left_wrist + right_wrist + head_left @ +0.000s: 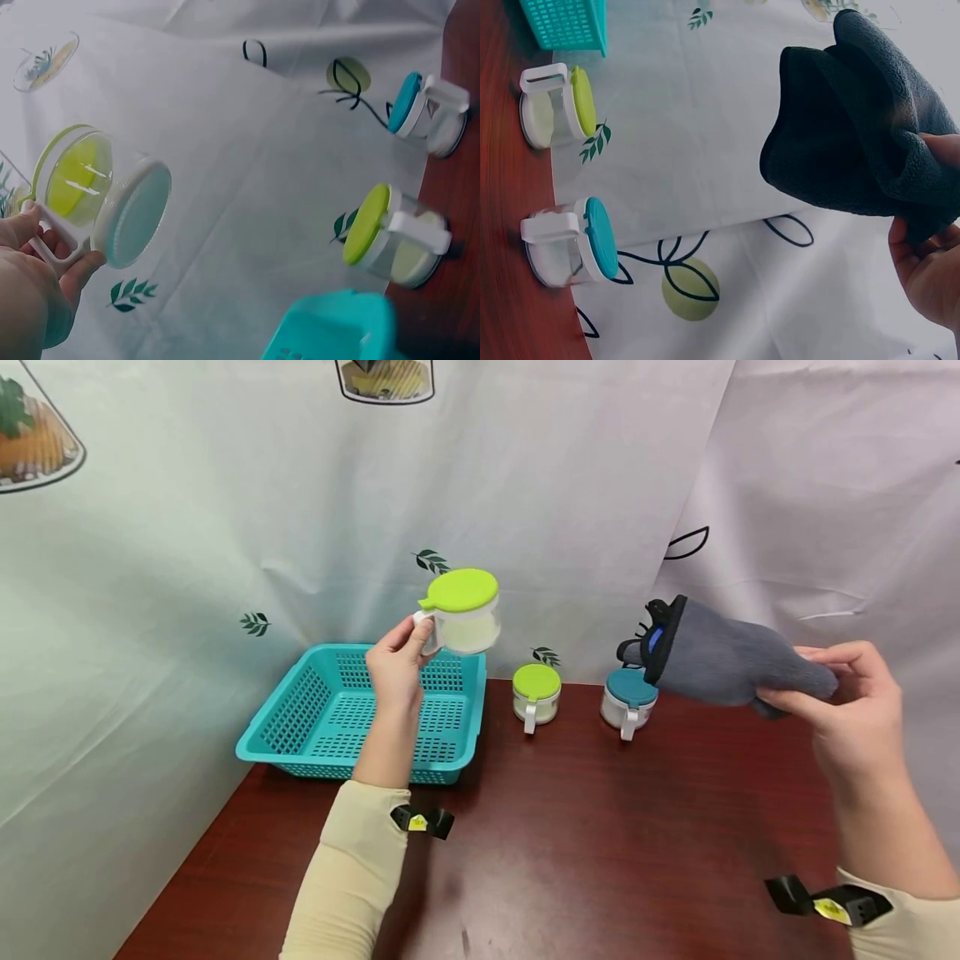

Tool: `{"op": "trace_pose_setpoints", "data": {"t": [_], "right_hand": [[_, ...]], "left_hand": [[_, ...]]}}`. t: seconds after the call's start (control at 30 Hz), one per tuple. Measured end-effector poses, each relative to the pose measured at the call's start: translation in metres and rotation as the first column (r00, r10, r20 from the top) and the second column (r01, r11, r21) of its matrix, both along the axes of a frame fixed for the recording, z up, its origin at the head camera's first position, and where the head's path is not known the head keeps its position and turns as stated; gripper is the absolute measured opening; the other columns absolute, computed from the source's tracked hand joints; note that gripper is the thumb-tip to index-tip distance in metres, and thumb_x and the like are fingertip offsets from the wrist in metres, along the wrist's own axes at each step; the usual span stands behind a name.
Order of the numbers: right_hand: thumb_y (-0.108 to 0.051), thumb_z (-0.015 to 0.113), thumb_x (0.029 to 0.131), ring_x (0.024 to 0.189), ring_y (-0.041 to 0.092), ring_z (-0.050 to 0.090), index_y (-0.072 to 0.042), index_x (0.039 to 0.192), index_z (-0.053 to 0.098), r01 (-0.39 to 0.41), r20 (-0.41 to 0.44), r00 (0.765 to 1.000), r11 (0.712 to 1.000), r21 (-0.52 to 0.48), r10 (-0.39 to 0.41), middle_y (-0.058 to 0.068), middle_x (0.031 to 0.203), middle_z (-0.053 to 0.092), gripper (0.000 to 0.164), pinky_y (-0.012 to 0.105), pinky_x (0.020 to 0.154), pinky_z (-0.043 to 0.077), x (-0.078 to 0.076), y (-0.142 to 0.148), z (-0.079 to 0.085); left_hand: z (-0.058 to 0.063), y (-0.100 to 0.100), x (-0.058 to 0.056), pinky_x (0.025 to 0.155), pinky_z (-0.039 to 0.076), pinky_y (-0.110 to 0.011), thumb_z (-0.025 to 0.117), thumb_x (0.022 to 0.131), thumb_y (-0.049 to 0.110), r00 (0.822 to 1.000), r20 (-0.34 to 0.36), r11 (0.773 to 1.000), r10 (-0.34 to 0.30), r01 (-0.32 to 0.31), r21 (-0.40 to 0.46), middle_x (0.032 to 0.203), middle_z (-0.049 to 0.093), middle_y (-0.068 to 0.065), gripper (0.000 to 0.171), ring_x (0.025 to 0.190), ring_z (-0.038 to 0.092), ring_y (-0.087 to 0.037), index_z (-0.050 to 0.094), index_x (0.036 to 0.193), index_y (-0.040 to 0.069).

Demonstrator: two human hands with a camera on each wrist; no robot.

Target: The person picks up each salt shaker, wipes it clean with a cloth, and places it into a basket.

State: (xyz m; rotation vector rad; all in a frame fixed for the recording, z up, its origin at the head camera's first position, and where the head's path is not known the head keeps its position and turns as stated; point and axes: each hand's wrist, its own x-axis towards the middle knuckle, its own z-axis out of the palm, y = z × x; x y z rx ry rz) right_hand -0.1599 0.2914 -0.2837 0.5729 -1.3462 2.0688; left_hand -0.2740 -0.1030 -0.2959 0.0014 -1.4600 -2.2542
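Note:
My left hand point(399, 667) holds a clear seasoning jar point(468, 625) up in the air by its white handle. The jar has a bright green lid, and its pale base faces the camera in the left wrist view. On the other side, my right hand point(858, 714) pinches one end of a dark grey cloth point(723, 652) between thumb and fingers. The cloth is bunched and sticks out to the left, its black-edged end spread, with a small blue patch showing there in the head view.
A turquoise plastic basket point(251, 743) stands at the back left of the dark red table point(600, 852). Right of it, by the wall sheet, are a green-lidded jar point(537, 683) and a blue-lidded jar point(632, 689), their handles facing me. A white printed sheet point(570, 510) hangs behind.

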Motion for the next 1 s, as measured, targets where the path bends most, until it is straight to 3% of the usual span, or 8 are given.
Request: {"op": "trace_pose_setpoints", "data": {"t": [0.1,0.3,0.53,0.8,0.9,1.0], "right_hand": [[0.046,0.039,0.054,0.079,0.023,0.064,0.018,0.09,0.05,0.045,-0.008,0.999,0.999,-0.002,-0.045,0.017,0.092,0.067,0.047,0.025,0.057,0.054,0.001,0.002,-0.001],[0.047,0.039,0.052,0.08,0.025,0.063,0.02,0.091,0.048,0.047,-0.013,0.999,0.996,-0.072,-0.048,0.02,0.091,0.066,0.048,0.027,0.058,0.054,0.003,0.006,-0.004],[0.044,0.05,0.055,0.08,0.027,0.063,0.022,0.092,0.048,0.037,-0.034,0.999,0.994,-0.102,-0.041,0.022,0.092,0.065,0.044,0.029,0.06,0.054,0.006,0.013,-0.01],[0.042,0.051,0.056,0.082,0.024,0.063,0.021,0.093,0.048,0.116,-0.035,0.992,0.992,-0.05,-0.118,0.019,0.091,0.066,0.043,0.026,0.061,0.054,0.007,0.016,-0.013],[0.038,0.063,0.055,0.081,0.026,0.063,0.021,0.093,0.047,0.091,-0.045,0.994,0.993,-0.08,-0.095,0.02,0.09,0.065,0.045,0.027,0.061,0.054,0.007,0.019,-0.015],[0.039,0.06,0.055,0.082,0.026,0.063,0.02,0.093,0.048,0.066,-0.047,0.996,0.993,-0.1,-0.071,0.021,0.09,0.064,0.045,0.028,0.063,0.054,0.008,0.021,-0.018]], "left_hand": [[0.002,-0.006,-0.005,0.074,0.053,-0.03,0.073,0.079,0.012,1.0,-0.007,1.0,0.03,-0.03,0.007,0.11,0.063,-0.017,0.04,0.099,0.061,-0.026,0.064,0.115,-0.002],[0.003,-0.018,-0.015,0.075,0.053,-0.029,0.073,0.078,0.013,0.997,-0.018,0.996,0.082,-0.081,0.027,0.111,0.062,-0.017,0.042,0.099,0.061,-0.026,0.062,0.116,-0.002],[0.003,-0.036,-0.024,0.076,0.053,-0.03,0.072,0.079,0.012,0.987,-0.048,0.986,0.15,-0.146,0.076,0.111,0.061,-0.018,0.043,0.1,0.059,-0.027,0.061,0.118,-0.003],[-0.001,-0.059,-0.032,0.077,0.052,-0.03,0.073,0.078,0.011,0.966,-0.018,0.952,0.259,-0.252,0.175,0.104,0.062,-0.015,0.033,0.099,0.06,-0.026,0.068,0.108,0.0],[-0.005,-0.066,-0.035,0.081,0.051,-0.031,0.072,0.079,0.009,0.959,0.0,0.938,0.282,-0.275,0.212,0.106,0.06,-0.015,0.033,0.101,0.059,-0.026,0.067,0.109,-0.002],[-0.011,-0.073,-0.036,0.085,0.049,-0.031,0.071,0.08,0.009,0.957,0.02,0.928,0.291,-0.287,0.238,0.11,0.059,-0.015,0.032,0.105,0.057,-0.026,0.066,0.11,-0.001]]}}
